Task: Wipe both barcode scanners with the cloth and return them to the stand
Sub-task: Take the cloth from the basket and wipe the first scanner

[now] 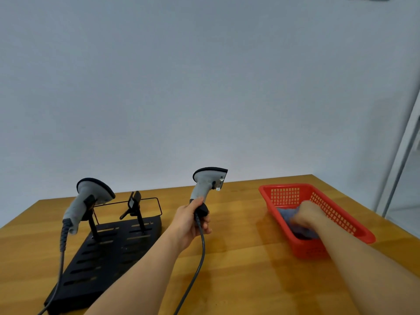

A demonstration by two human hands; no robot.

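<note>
Left hand (191, 221): gripping the handle of an upright grey barcode scanner (208, 181), clear of the surface.
Right hand (305, 213): closed over the blue cloth (295, 226) in the red basket (336, 214).

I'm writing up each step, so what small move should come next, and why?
Probably lift the cloth out of the basket toward the scanner. The right hand is closed on it there, while the left hand holds that scanner upright, unwiped.
</note>
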